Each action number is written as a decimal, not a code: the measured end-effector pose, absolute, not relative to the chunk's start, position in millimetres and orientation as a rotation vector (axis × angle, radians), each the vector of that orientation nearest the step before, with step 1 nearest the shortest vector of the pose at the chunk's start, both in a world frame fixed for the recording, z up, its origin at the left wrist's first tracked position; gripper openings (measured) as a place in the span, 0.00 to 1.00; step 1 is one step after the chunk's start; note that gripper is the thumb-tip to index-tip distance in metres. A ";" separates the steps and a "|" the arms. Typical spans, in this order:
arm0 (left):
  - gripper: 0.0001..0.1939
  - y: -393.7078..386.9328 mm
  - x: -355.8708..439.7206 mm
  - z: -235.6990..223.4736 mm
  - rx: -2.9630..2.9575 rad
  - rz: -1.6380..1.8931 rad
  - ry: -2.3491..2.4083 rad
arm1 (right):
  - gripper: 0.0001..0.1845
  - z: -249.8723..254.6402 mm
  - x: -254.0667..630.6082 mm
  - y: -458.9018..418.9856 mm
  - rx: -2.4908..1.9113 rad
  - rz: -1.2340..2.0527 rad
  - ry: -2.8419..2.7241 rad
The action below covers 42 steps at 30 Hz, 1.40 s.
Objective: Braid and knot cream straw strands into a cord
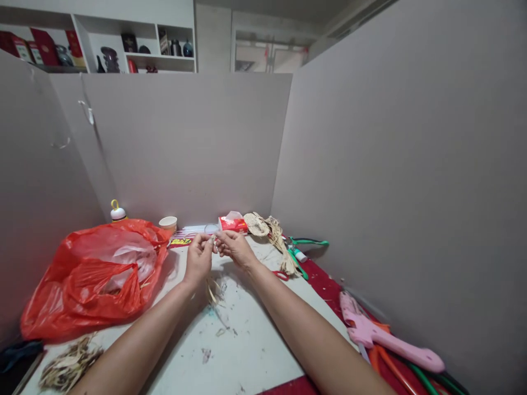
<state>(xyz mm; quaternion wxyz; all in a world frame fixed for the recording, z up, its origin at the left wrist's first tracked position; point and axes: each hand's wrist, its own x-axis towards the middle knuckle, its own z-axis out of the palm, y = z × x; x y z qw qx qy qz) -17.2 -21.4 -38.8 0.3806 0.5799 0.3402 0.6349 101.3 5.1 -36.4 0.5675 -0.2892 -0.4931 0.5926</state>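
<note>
Left hand (200, 258) and right hand (235, 248) pinch a small pale fibre piece (214, 240) between them above the white tabletop (255, 340): fine shaping, apparently, the next move calling for steady grip.

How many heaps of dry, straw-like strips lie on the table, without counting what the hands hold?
2: a tangled heap at the near left, in front of the red bag, and a paler heap at the back right. More may be hidden inside the bag.
</note>
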 end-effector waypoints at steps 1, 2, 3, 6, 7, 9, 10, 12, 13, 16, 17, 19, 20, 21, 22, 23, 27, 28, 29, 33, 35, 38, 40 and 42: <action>0.08 -22.5 -16.4 -37.6 1.479 1.619 0.853 | 0.18 -36.4 101.1 4.1 -0.664 1.384 -1.197; 0.08 -23.6 -15.8 -36.4 1.474 1.617 0.843 | 0.17 -36.5 100.7 3.0 -0.644 1.372 -1.225; 0.08 -24.7 -15.4 -35.2 1.468 1.613 0.838 | 0.15 -36.7 100.3 1.8 -0.622 1.363 -1.239; 0.09 -27.6 -14.5 -33.1 1.448 1.589 0.820 | 0.13 -37.2 100.2 -0.3 -0.579 1.392 -1.227; 0.09 -28.3 -14.3 -33.1 1.439 1.580 0.807 | 0.13 -37.5 100.6 -0.4 -0.570 1.413 -1.216; 0.10 -29.6 -13.5 -34.2 1.419 1.562 0.778 | 0.13 -38.2 102.0 0.0 -0.564 1.438 -1.200; 0.10 -30.0 -13.1 -35.1 1.405 1.557 0.767 | 0.13 -38.7 102.7 0.4 -0.565 1.445 -1.202; 0.10 -30.0 -12.2 -37.7 1.362 1.555 0.759 | 0.13 -40.2 104.1 0.9 -0.576 1.455 -1.219; 0.10 -29.6 -11.9 -39.2 1.337 1.552 0.764 | 0.13 -41.1 104.6 1.0 -0.581 1.458 -1.224; 0.09 -27.2 -11.0 -44.4 1.275 1.534 0.794 | 0.12 -44.1 105.5 1.1 -0.582 1.466 -1.215; 0.09 -26.4 -10.7 -46.1 1.261 1.527 0.801 | 0.12 -45.3 105.6 1.2 -0.580 1.468 -1.209; 0.10 -25.3 -9.8 -49.1 1.234 1.521 0.807 | 0.12 -47.6 105.7 2.0 -0.591 1.469 -1.214; 0.10 -25.0 -9.3 -50.3 1.219 1.520 0.806 | 0.12 -48.8 105.7 2.6 -0.602 1.467 -1.217; 0.10 -24.8 -9.0 -51.5 1.206 1.520 0.804 | 0.12 -50.0 105.5 3.3 -0.615 1.464 -1.217; 0.11 -24.5 -8.8 -52.6 1.198 1.518 0.802 | 0.12 -51.3 105.3 4.1 -0.628 1.464 -1.218; 0.11 -24.2 -8.8 -53.7 1.197 1.518 0.803 | 0.13 -52.5 105.0 4.9 -0.639 1.467 -1.219; 0.13 -20.5 -12.1 -60.0 1.246 1.527 0.839 | 0.13 -57.6 103.9 8.2 -0.641 1.499 -1.202; 0.13 -19.3 -13.4 -62.0 1.257 1.528 0.856 | 0.13 -59.0 103.9 9.2 -0.641 1.505 -1.179; 0.13 -18.1 -14.6 -64.0 1.262 1.526 0.875 | 0.14 -60.4 104.1 10.1 -0.644 1.511 -1.153; 0.14 -14.0 -18.3 -71.4 1.266 1.504 0.932 | 0.17 -66.7 105.5 13.6 -0.676 1.510 -1.137; 0.14 -12.8 -19.5 -74.8 1.293 1.497 0.947 | 0.15 -69.1 106.2 13.6 -0.691 1.477 -1.186; 0.14 -13.2 -21.0 -78.2 1.317 1.487 0.937 | 0.12 -69.4 107.4 10.9 -0.712 1.420 -1.259; 0.14 -15.4 -21.1 -78.4 1.318 1.460 0.917 | 0.12 -66.8 108.8 8.3 -0.724 1.373 -1.296; 0.14 -18.5 -20.2 -77.1 1.355 1.410 0.927 | 0.11 -62.7 110.4 6.4 -0.739 1.306 -1.331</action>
